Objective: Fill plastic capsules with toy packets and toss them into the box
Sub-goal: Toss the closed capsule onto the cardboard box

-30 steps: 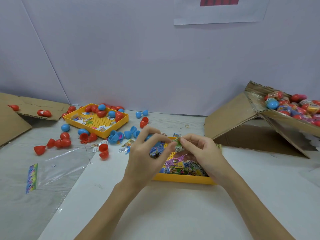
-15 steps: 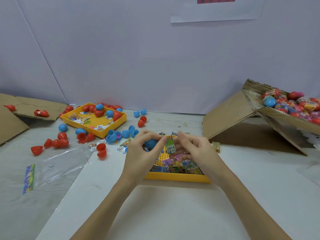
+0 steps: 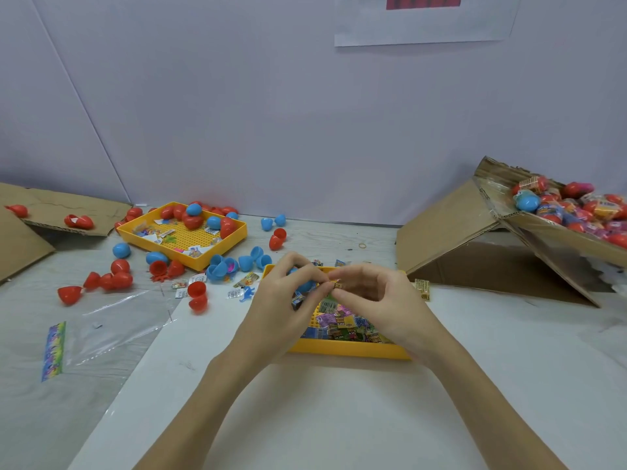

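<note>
In the head view, the person is working at the centre of the frame, just above the yellow tray [image 3: 346, 351] of toy packets, and this seems deliberate: the supply is lying directly under the fingers, so each refill needs only a short reach. The left hand [image 3: 288, 300] is curling its fingers round a blue capsule [image 3: 305, 284], of which only a small blue patch is showing between the fingers, apparently steadying it as a receptacle. The right hand [image 3: 376, 300] is pinching a small packet [image 3: 336, 285] between thumb and forefinger, right against the left fingertips, so the packet is touching or almost touching the capsule; whether it is already going inside cannot be told. The box [image 3: 559, 239] is sitting at the right edge of the frame, tilted toward the person with its opening facing them, probably so that filled capsules can be tossed in from where the person is working; it is already holding a heap of red and blue capsules and is well apart from both hands. On the bench at the left of the frame, a second yellow tray [image 3: 234, 237] and scattered empty capsule halves [image 3: 112, 279] are lying within the left hand's reach.
</note>
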Action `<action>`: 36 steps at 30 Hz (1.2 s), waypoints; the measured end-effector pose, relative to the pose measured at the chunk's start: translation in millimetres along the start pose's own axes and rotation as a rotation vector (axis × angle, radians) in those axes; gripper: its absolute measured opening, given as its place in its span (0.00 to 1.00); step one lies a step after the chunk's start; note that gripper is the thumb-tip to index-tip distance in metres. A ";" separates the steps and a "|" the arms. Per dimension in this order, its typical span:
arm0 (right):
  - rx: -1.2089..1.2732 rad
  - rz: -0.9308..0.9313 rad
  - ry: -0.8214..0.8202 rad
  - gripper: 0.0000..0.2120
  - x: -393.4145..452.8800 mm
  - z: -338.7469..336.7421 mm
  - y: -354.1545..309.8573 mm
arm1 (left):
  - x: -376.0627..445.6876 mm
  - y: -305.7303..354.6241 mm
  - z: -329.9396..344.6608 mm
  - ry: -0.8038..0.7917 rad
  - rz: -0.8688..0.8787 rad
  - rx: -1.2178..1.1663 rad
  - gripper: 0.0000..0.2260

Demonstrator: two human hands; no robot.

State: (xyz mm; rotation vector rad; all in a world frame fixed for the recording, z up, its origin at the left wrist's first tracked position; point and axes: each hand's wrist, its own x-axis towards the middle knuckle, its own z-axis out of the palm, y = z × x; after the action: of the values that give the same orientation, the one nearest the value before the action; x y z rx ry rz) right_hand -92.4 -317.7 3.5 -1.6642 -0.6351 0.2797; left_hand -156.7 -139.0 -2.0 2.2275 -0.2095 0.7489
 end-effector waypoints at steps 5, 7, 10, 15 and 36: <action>0.070 0.026 0.128 0.05 0.8 1.2 5.5 | -2.2 4.3 1.6 -0.031 -0.109 -0.025 0.16; 0.240 0.064 0.151 0.05 1.3 -1.4 5.7 | -2.7 3.9 3.3 -0.028 -0.116 -0.026 0.15; 0.218 0.084 0.090 0.09 0.9 -2.1 4.5 | -1.9 3.3 3.2 0.007 -0.113 -0.049 0.05; -0.214 -0.082 0.059 0.11 -1.2 3.1 3.6 | -4.7 -4.7 -3.2 -0.171 0.053 0.252 0.04; -0.114 -0.044 0.299 0.07 -1.9 2.1 4.0 | 1.0 0.7 -9.8 -0.123 -0.349 -0.388 0.16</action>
State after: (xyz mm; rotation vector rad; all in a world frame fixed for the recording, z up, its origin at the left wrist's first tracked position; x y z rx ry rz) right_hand -94.1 -317.3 -1.1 -1.7548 -0.4671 -0.0390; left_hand -160.5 -132.4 4.2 1.8707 -0.0191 0.3475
